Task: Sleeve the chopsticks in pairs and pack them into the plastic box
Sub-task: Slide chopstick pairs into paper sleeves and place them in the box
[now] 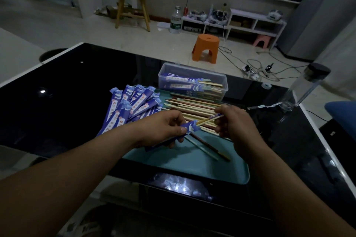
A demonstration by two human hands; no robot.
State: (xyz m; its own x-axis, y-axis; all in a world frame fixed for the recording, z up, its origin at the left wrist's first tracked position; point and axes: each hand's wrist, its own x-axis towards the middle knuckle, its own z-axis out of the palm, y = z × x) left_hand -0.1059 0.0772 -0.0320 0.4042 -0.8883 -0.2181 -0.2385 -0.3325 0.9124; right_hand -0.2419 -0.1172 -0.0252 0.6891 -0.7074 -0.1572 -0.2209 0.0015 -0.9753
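My left hand [163,128] grips a blue paper sleeve [189,127] by its open end, above a teal tray [192,167]. My right hand [234,121] pinches a pair of pale chopsticks [209,119] whose tips sit in the sleeve's mouth. Loose chopsticks [192,107], pale and brown, lie heaped on the tray behind my hands, and two more [208,148] lie crossed nearer me. Several empty blue sleeves [131,107] fan out at the tray's left. A clear plastic box [192,80] behind the tray holds sleeved pairs.
The tray rests on a glossy black table [77,90] with white edges. A clear bottle with a dark cap [306,86] stands at the right edge, a tape roll [266,85] near it. An orange stool [206,48] and cables lie on the floor beyond.
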